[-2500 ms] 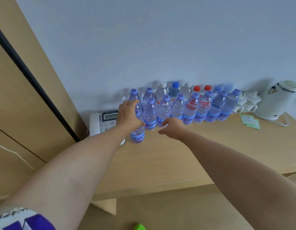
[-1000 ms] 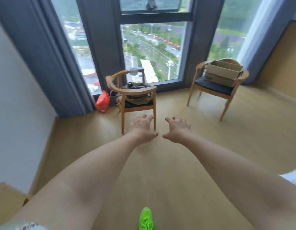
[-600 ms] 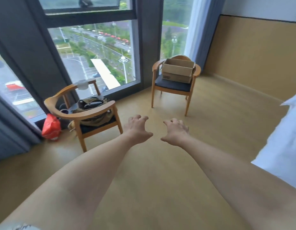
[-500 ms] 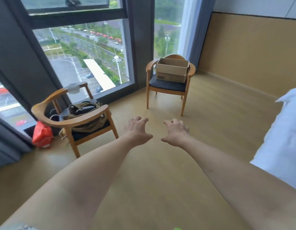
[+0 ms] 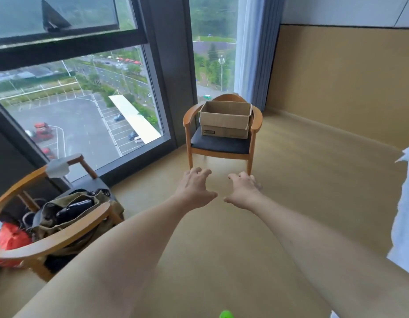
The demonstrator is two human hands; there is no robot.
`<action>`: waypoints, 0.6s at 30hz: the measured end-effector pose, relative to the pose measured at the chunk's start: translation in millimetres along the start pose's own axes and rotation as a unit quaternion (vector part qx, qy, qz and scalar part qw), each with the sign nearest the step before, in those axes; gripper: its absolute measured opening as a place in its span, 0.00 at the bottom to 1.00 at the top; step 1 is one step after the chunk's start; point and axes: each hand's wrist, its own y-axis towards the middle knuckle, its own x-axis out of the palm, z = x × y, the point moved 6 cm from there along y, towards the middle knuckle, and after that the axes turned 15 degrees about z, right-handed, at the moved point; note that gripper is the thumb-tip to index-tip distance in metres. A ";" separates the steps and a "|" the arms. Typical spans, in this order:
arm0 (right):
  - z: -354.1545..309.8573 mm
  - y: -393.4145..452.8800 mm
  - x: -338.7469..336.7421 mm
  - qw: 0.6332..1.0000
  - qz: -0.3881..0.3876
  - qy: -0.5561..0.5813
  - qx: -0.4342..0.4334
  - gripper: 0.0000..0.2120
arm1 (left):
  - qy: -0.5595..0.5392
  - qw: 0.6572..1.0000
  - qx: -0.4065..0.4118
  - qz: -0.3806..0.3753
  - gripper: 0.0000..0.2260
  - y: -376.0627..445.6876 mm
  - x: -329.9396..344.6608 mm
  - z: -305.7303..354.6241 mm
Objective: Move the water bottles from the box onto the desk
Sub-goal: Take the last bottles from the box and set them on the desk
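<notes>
While both our arms reach forward over the floor (image 5: 302, 171), our left hand (image 5: 194, 189) and right hand (image 5: 243, 191) hang palm down, side by side and apart, fingers spread and loosely bent, holding nothing. Ahead of them the box (image 5: 225, 121) sits on the dark seat cushion of a chair (image 5: 221, 143), toward the back of the seat and between the two armrests. Its top is open, with one flap hanging down at its right side; we cannot tell from this angle what is inside, and no bottles show. That chair stands near the corner where the window (image 5: 84, 106) meets the tan wall (image 5: 348, 83), with a pale curtain (image 5: 256, 49) behind it. At the lower left a second chair (image 5: 52, 242) holds an olive bag (image 5: 70, 214) on its seat, and something white is wrapped on the top of its backrest. A red bag (image 5: 10, 239) lies on the floor just beside it, at the left edge. White fabric (image 5: 405, 214) fills the right edge, and a bit of bright green (image 5: 226, 314) shows at the bottom edge between our arms.
</notes>
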 end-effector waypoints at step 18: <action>1.8 356.5 48.9 0.998 -0.013 -0.002 0.055 0.34 | 0.025 0.997 0.059 -0.035 0.34 360.9 93.7 -24.1</action>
